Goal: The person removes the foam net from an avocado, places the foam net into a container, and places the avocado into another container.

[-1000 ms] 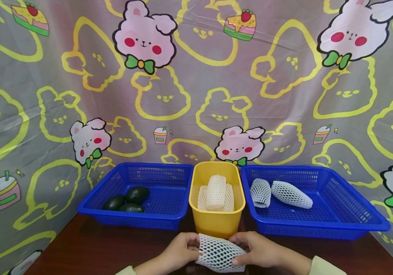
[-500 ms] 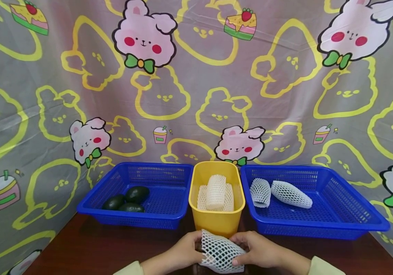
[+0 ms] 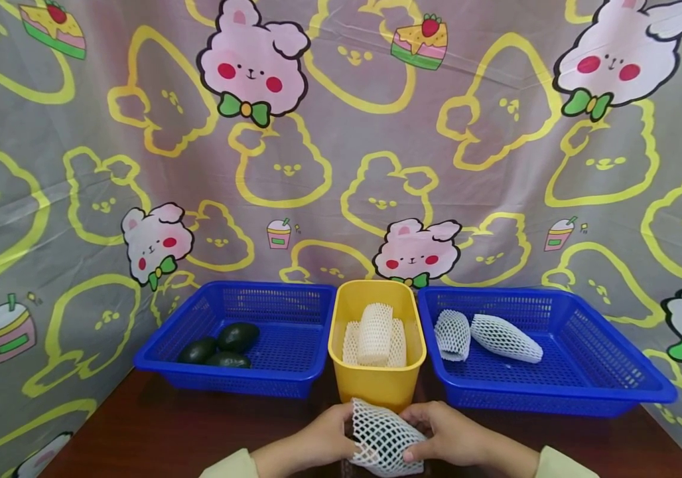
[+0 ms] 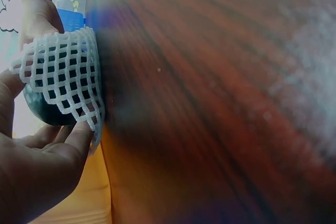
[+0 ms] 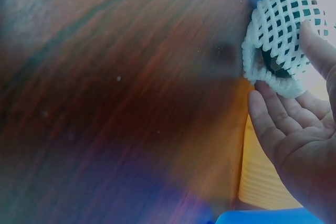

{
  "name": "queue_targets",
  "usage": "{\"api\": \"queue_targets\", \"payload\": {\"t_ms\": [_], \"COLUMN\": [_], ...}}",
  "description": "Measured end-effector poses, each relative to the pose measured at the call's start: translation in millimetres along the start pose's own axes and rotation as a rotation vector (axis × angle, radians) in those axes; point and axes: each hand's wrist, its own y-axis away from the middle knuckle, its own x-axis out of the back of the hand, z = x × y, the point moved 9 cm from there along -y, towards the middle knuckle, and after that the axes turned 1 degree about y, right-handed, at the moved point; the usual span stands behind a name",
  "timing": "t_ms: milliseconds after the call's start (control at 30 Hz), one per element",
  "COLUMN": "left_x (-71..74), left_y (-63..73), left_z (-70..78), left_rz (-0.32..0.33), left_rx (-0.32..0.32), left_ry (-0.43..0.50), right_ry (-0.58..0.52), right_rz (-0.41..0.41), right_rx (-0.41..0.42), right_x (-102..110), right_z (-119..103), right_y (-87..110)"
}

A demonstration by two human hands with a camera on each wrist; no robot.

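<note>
A white foam net sleeve (image 3: pixel 384 435) lies between my hands at the table's front, in front of the yellow bin. Inside it is a dark green avocado (image 4: pixel 44 107), whose bare end shows at the sleeve's wide mouth in the left wrist view. My left hand (image 3: pixel 328 435) pinches the rim of that mouth between thumb and fingers. From the other side, my right hand (image 3: pixel 451 433) holds the sleeve with the avocado in it, thumb in front and fingers behind. Through the sleeve's narrower opening (image 5: pixel 273 66), some dark skin shows in the right wrist view.
A yellow bin (image 3: pixel 377 385) with several foam sleeves (image 3: pixel 375 332) stands just behind my hands. The left blue basket (image 3: pixel 284 375) holds three avocados (image 3: pixel 238 338). In the right blue basket (image 3: pixel 556 392) lie two net-sleeved pieces (image 3: pixel 505 337). A patterned curtain (image 3: pixel 341 133) hangs behind.
My left hand has shifted a little to the right, bringing the sleeve's left rim with it, so the sleeve looks more bunched. The right hand has stayed nearly still.
</note>
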Motion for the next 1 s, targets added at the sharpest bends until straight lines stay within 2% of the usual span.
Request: {"api": "queue_targets", "payload": {"t_ms": [200,300,500,767,1000], "left_x": [3.6,4.6,7.2,12.2,15.1], "left_y": [-0.5,0.5,3.9,7.0,9.1], "left_z": [-1.9,-2.3,0.6,4.3,5.3], "left_rz": [0.023,0.027,0.026,0.007,-0.029], "left_rx": [0.016,0.026,0.021,-0.024,-0.029], "left_ry": [-0.190,-0.220,-0.222,-0.226,-0.169], "right_ry": [0.020,0.011,0.017,0.021,-0.007], "right_rz": [0.017,0.022,0.039,0.062,0.051], "right_rx": [-0.002,-0.006,0.019,0.040,0.054], "right_x": [1,1,1,3,3], "right_z": [-1,0,0,-3,-5], "right_y": [-1.3,-1.7,-1.6,-1.4,-2.5]}}
